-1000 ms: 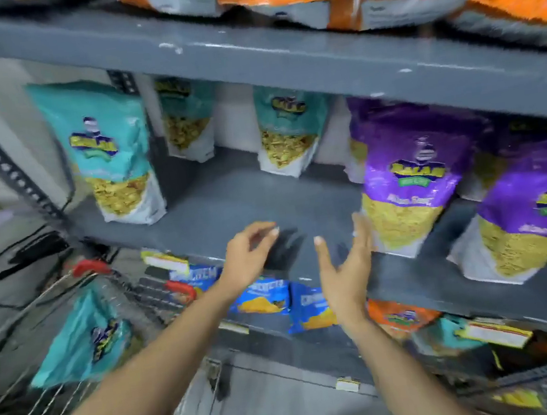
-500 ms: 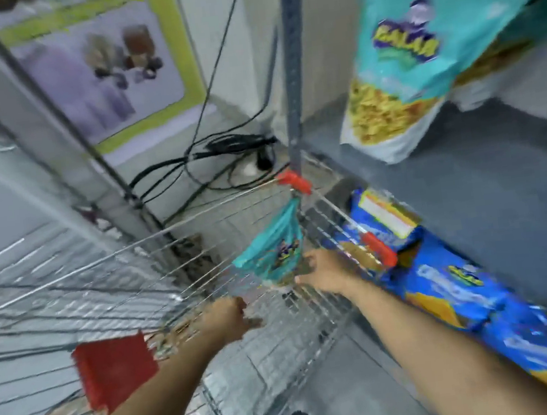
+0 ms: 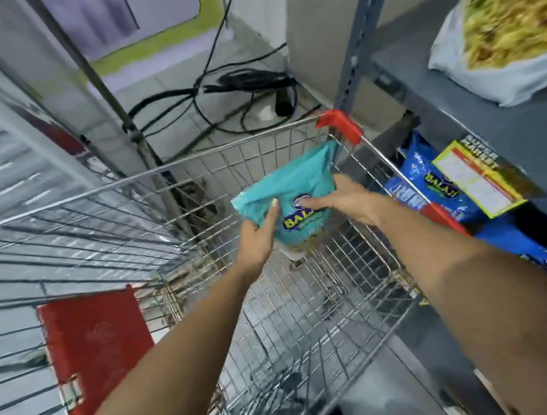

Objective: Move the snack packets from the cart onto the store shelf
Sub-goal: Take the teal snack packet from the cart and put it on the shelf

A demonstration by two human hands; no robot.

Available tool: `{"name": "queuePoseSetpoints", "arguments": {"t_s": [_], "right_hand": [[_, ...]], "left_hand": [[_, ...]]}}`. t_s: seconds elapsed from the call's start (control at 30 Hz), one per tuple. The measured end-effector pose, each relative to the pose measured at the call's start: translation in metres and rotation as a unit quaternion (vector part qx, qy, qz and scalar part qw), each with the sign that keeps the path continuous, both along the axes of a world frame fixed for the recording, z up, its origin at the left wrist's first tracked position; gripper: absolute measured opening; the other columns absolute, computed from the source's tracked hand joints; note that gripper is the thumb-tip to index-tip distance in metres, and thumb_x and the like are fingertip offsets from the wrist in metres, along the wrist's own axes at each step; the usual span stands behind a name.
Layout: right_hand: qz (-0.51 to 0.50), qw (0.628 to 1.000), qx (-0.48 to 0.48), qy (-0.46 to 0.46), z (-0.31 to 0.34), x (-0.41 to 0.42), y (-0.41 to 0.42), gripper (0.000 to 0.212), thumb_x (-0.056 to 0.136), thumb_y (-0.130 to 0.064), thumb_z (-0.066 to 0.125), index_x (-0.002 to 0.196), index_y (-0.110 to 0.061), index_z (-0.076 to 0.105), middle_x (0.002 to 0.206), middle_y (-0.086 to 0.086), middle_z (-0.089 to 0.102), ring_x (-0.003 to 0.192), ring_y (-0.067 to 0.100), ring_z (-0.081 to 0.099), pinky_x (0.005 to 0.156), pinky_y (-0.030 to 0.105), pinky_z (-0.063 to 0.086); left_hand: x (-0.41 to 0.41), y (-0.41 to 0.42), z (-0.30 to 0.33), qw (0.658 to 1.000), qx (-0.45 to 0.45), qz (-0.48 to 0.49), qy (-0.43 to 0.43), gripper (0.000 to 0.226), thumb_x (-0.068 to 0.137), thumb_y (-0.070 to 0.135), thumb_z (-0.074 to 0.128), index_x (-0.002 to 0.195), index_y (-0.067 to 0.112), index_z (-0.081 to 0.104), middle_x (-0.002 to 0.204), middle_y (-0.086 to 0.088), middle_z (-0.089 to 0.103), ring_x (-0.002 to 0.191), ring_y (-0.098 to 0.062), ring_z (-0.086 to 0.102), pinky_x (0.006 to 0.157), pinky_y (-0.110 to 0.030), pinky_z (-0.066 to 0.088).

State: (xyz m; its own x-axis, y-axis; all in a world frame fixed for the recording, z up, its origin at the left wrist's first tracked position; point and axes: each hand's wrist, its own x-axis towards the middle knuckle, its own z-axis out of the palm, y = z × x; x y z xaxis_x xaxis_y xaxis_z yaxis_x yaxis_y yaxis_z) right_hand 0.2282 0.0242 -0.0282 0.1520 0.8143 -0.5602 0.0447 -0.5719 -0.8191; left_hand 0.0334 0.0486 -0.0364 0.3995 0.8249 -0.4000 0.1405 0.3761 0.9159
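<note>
A teal snack packet (image 3: 294,191) with a blue and yellow logo is held inside the wire cart (image 3: 191,169), near its far right corner. My left hand (image 3: 259,240) grips the packet's lower left side, thumb on its front. Over on the packet's right side, my right hand (image 3: 350,201) holds it with fingers across the logo. The grey store shelf (image 3: 510,130) runs along the right. One packet of yellow snack (image 3: 511,23) stands on it at the upper right.
Blue snack packets (image 3: 435,187) fill the lower shelf right of the cart, behind a yellow price tag (image 3: 475,182). The cart has a red child-seat flap (image 3: 100,349) and red corner caps (image 3: 341,126). Black cables (image 3: 237,91) lie on the floor beyond it, beside a metal pole (image 3: 107,100).
My view swung from the shelf down to the cart. Both hands left the shelf, reached into the cart and took hold of the teal packet, which now sits between them.
</note>
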Motion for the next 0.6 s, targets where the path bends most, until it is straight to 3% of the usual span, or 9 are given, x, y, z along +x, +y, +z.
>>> {"name": "queuePoseSetpoints", "arguments": {"t_s": [0.07, 0.13, 0.2, 0.23, 0.3, 0.37, 0.47, 0.6], "right_hand": [[-0.041, 0.999, 0.024, -0.008, 0.008, -0.006, -0.002, 0.097, 0.036, -0.05, 0.093, 0.12, -0.013, 0.065, 0.118, 0.004, 0.073, 0.108, 0.019, 0.069, 0.098, 0.041, 0.053], [-0.076, 0.995, 0.064, -0.013, 0.026, -0.014, -0.004, 0.083, 0.041, -0.049, 0.09, 0.113, -0.015, 0.067, 0.116, 0.003, 0.074, 0.103, 0.017, 0.07, 0.094, 0.037, 0.055], [-0.1, 0.991, 0.092, 0.002, 0.049, -0.023, -0.01, 0.059, 0.056, -0.038, 0.088, 0.108, -0.017, 0.068, 0.11, 0.002, 0.074, 0.098, 0.015, 0.071, 0.088, 0.034, 0.057], [-0.111, 0.988, 0.105, 0.01, 0.063, -0.027, -0.015, 0.057, 0.059, -0.037, 0.087, 0.109, -0.017, 0.068, 0.108, 0.0, 0.074, 0.096, 0.014, 0.072, 0.086, 0.033, 0.058], [-0.138, 0.982, 0.129, 0.018, 0.091, -0.035, -0.029, 0.061, 0.059, -0.04, 0.085, 0.112, -0.017, 0.068, 0.102, -0.005, 0.075, 0.089, 0.008, 0.074, 0.078, 0.028, 0.058], [-0.158, 0.976, 0.149, 0.029, 0.121, -0.039, -0.048, 0.062, 0.056, -0.043, 0.084, 0.111, -0.019, 0.069, 0.101, -0.007, 0.076, 0.088, 0.006, 0.074, 0.074, 0.025, 0.057], [-0.195, 0.967, 0.162, 0.027, 0.172, -0.039, -0.082, 0.071, 0.048, -0.051, 0.085, 0.11, -0.018, 0.071, 0.108, -0.001, 0.077, 0.097, 0.015, 0.074, 0.081, 0.034, 0.059], [-0.269, 0.941, 0.205, -0.006, 0.235, -0.029, -0.138, 0.063, 0.047, -0.049, 0.085, 0.101, -0.018, 0.074, 0.105, 0.001, 0.078, 0.096, 0.018, 0.074, 0.081, 0.036, 0.059]], "left_hand": [[-0.005, 0.01, 0.016, 1.0, 0.018, -0.017, 0.006, 0.024, 0.1, 0.029, 0.049, 0.112, 0.014, 0.063, 0.105, 0.003, 0.071, 0.081, 0.003, 0.071, 0.084, -0.02, 0.058], [-0.01, 0.022, 0.038, 0.998, 0.05, -0.038, 0.005, 0.031, 0.101, 0.028, 0.048, 0.121, 0.009, 0.061, 0.108, -0.001, 0.072, 0.089, -0.009, 0.072, 0.081, -0.022, 0.059], [-0.016, 0.028, 0.067, 0.994, 0.081, -0.074, 0.014, 0.028, 0.1, 0.033, 0.047, 0.115, 0.015, 0.064, 0.102, 0.002, 0.075, 0.09, -0.012, 0.074, 0.077, -0.024, 0.06], [-0.018, 0.028, 0.082, 0.991, 0.091, -0.094, 0.019, 0.028, 0.1, 0.036, 0.047, 0.11, 0.017, 0.065, 0.098, 0.003, 0.077, 0.087, -0.012, 0.075, 0.075, -0.025, 0.06], [-0.022, 0.024, 0.114, 0.986, 0.103, -0.128, 0.029, 0.03, 0.099, 0.04, 0.046, 0.102, 0.019, 0.067, 0.092, 0.0, 0.078, 0.083, -0.014, 0.076, 0.072, -0.029, 0.061], [-0.022, 0.016, 0.147, 0.981, 0.115, -0.155, 0.025, 0.035, 0.098, 0.044, 0.047, 0.098, 0.017, 0.068, 0.095, -0.007, 0.078, 0.086, -0.023, 0.076, 0.079, -0.042, 0.062], [-0.015, -0.003, 0.196, 0.976, 0.112, -0.187, -0.008, 0.034, 0.095, 0.048, 0.05, 0.098, 0.021, 0.07, 0.103, -0.013, 0.076, 0.094, -0.034, 0.074, 0.087, -0.057, 0.057], [0.012, -0.037, 0.253, 0.959, 0.123, -0.245, -0.074, 0.025, 0.095, 0.037, 0.051, 0.1, 0.024, 0.072, 0.104, -0.007, 0.077, 0.093, -0.025, 0.074, 0.085, -0.043, 0.06]]}}
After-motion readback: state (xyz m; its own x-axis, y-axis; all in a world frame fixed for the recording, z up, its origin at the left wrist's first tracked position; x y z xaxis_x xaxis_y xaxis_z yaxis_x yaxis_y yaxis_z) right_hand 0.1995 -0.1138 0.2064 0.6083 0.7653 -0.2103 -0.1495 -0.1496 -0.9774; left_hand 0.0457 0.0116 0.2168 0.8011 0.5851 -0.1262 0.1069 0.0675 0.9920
